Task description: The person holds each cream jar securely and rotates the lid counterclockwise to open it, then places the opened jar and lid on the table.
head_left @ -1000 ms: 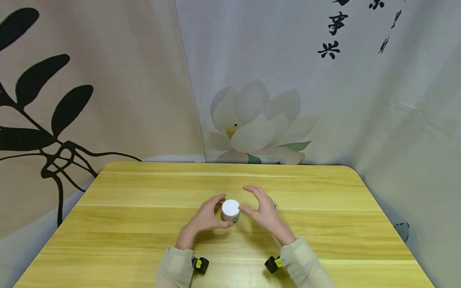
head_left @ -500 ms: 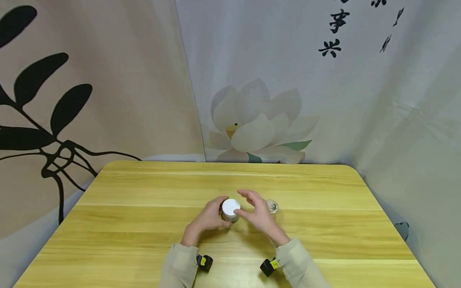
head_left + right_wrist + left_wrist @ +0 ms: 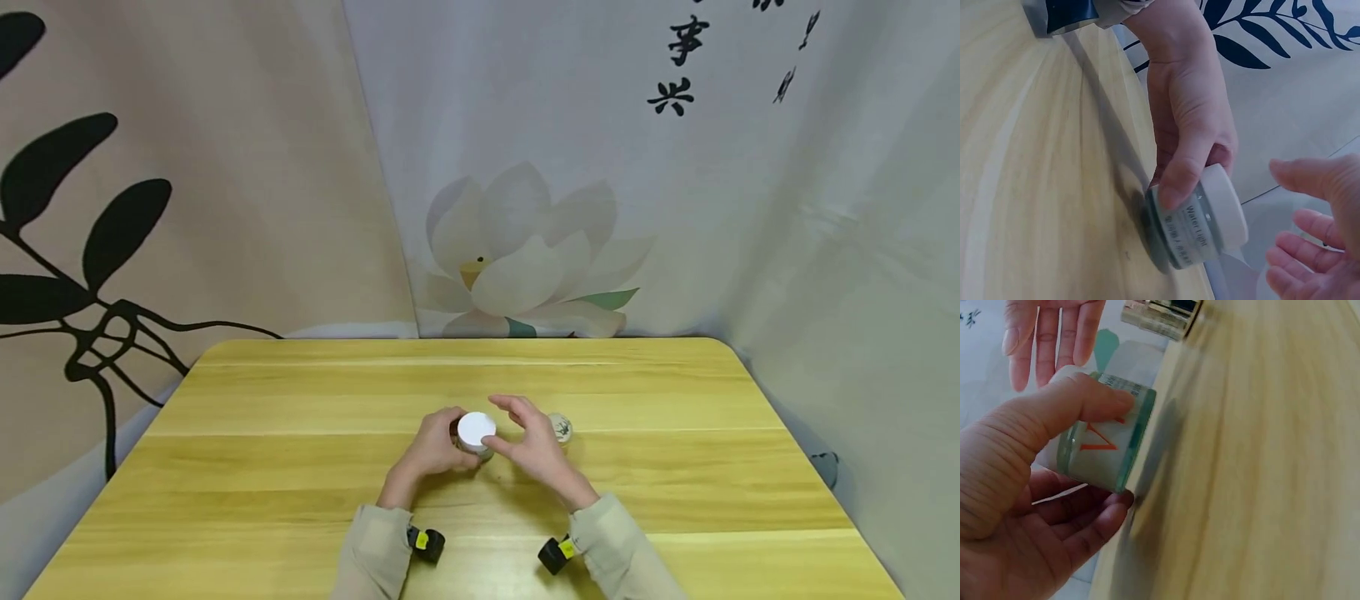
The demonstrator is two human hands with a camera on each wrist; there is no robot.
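Observation:
A squat, pale green cream jar point(image 3: 477, 451) with a white lid point(image 3: 477, 428) is near the middle of the table. My left hand point(image 3: 433, 446) grips it, thumb on one side and fingers on the other. Orange lettering shows on the jar point(image 3: 1100, 450) in the left wrist view; in the right wrist view "Water Light" is printed on it. Whether its base touches the table is unclear. Close to the lid on the right, my right hand point(image 3: 536, 446) holds nothing, its thumb and fingers spread. A gap shows between it and the lid point(image 3: 1225, 203) in the right wrist view.
Behind the right hand stands a small round container point(image 3: 561, 427) with a dark design on its pale top; its side looks shiny gold in the left wrist view. The wooden table point(image 3: 262, 467) meets printed curtains point(image 3: 300, 208) at its back and sides.
My left hand has closed round the jar. The right hand has moved left towards the lid, so the small container behind it shows more. The head view has shifted slightly.

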